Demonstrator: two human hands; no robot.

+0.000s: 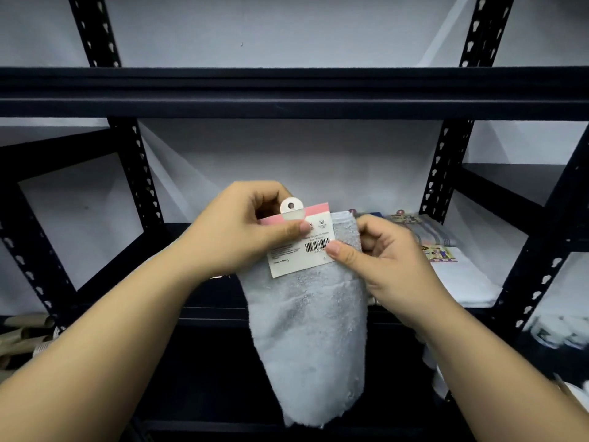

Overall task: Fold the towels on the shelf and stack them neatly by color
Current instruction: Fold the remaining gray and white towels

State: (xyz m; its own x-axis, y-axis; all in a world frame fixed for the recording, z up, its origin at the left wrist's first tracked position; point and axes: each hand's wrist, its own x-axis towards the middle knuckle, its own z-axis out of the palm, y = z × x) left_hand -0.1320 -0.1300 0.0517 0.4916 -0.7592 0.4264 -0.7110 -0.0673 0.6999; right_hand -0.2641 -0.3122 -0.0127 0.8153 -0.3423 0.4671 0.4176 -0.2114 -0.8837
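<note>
A pale blue-grey towel (310,330) hangs in front of the black shelf (207,298), held up at its top edge. A paper label (299,250) with a pink strip, a barcode and a round white hanger tab sits at the towel's top. My left hand (236,231) pinches the label's upper left, thumb across it. My right hand (385,260) grips the towel's upper right edge, its thumb on the label's barcode corner. On the shelf to the right lie a folded white towel (462,279) and a striped grey one (430,232), both with labels.
Black slotted uprights (137,173) stand left and right of the bay, with a shelf beam (287,90) overhead. Cardboard tubes (25,333) lie at the lower left. White bundled items (554,330) sit in the neighbouring bay at the right.
</note>
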